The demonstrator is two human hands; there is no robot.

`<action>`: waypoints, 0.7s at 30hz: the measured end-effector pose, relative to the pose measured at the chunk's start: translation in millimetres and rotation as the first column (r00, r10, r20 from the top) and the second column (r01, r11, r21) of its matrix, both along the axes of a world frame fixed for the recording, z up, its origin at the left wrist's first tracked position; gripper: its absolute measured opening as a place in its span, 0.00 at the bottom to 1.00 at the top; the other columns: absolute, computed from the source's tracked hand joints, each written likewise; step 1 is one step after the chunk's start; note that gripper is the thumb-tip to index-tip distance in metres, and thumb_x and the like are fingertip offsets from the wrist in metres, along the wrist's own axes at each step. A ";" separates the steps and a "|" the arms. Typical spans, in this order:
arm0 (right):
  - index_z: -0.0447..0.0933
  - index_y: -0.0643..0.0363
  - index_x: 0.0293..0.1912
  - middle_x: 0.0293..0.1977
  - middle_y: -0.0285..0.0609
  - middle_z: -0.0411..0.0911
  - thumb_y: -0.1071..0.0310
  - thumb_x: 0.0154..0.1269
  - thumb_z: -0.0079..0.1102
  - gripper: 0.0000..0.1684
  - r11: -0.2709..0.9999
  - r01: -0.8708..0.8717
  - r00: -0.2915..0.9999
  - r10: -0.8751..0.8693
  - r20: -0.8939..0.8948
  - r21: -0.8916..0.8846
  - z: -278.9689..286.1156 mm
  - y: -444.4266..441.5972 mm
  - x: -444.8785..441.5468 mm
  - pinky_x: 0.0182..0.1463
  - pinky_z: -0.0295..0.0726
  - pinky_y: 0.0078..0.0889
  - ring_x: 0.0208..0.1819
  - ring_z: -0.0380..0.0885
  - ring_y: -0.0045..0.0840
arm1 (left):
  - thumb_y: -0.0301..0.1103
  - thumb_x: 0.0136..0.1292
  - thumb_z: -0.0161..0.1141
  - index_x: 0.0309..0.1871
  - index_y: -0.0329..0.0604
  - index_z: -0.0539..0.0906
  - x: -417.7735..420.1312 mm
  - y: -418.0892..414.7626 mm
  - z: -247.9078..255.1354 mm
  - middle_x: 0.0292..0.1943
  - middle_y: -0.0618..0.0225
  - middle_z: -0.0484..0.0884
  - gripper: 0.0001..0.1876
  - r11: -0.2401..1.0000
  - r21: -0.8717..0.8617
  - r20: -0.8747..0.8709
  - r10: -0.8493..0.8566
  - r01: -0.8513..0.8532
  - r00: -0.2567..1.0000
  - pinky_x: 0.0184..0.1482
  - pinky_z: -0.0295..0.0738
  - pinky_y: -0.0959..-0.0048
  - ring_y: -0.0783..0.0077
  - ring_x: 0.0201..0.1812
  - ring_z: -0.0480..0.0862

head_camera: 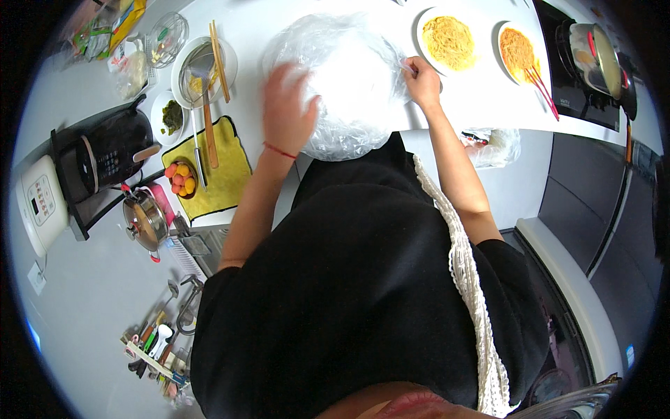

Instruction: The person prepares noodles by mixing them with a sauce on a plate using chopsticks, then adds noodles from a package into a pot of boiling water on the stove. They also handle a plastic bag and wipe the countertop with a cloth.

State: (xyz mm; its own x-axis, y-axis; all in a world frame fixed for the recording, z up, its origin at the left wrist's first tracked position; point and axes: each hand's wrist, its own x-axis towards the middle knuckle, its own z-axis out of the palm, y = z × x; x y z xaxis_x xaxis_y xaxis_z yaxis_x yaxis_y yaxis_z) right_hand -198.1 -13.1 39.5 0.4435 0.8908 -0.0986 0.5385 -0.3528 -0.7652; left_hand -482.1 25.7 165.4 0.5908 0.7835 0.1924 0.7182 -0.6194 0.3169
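A large clear plastic bag (pixel 348 133) lies puffed out on the white counter before me and bulges over its front edge. My right hand (pixel 423 84) pinches the bag's right side between thumb and fingers. Over the bag's left part is my left hand (pixel 288 107), blurred, with fingers apart and nothing in them; whether it touches the plastic I cannot tell. Glare hides what may be inside the bag. Just beyond my right hand stands a plate of noodles (pixel 448 43). Farther right, a second plate of noodles (pixel 517 50) in reddish sauce has red chopsticks (pixel 544 94) resting on it.
An induction cooktop (pixel 581 107) with a pot (pixel 602 57) borders the right side. At left are a white bowl (pixel 230 60) with a strainer (pixel 201 68) and wooden chopsticks (pixel 219 63), a plate of greens (pixel 171 116), a yellow cloth (pixel 230 162) and a fruit bowl (pixel 181 179).
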 end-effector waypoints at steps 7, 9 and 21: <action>0.79 0.55 0.47 0.35 0.41 0.83 0.76 0.58 0.56 0.16 0.999 -0.027 0.995 0.031 -0.095 0.039 -17.9 -1.0 3.0 0.46 0.77 0.27 0.38 0.81 0.26 | 0.77 0.60 0.36 0.66 0.47 0.75 29.2 31.4 -27.2 0.65 0.55 0.74 0.46 0.690 -0.724 -0.616 -0.638 -0.014 0.462 0.76 0.39 0.55 0.54 0.70 0.67; 0.81 0.55 0.45 0.35 0.45 0.83 0.77 0.57 0.54 0.16 1.000 -0.014 0.997 0.015 -0.075 0.009 -19.1 -3.2 5.7 0.46 0.77 0.30 0.38 0.82 0.31 | 0.81 0.55 0.33 0.68 0.47 0.72 26.8 39.8 -8.4 0.66 0.53 0.72 0.52 0.633 -0.774 -0.584 -0.718 0.006 0.378 0.77 0.35 0.55 0.53 0.70 0.67; 0.85 0.55 0.41 0.29 0.52 0.82 0.73 0.55 0.57 0.14 0.996 0.022 0.990 -0.033 -0.136 -0.081 -36.2 -2.4 18.7 0.43 0.78 0.36 0.33 0.82 0.41 | 0.50 0.59 0.57 0.40 0.46 0.86 -11.3 39.6 -1.4 0.38 0.56 0.87 0.18 0.636 -0.748 -0.593 -0.769 0.190 0.240 0.59 0.71 0.55 0.53 0.45 0.85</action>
State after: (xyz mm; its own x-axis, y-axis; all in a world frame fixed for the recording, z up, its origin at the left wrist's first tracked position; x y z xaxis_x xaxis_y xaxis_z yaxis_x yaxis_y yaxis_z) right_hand -179.4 -15.6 3.3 0.4451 0.8655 -0.2297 0.4194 -0.4282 -0.8005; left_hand -493.3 65.3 164.0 0.4737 0.0573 -0.8788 0.3570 -0.9247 0.1321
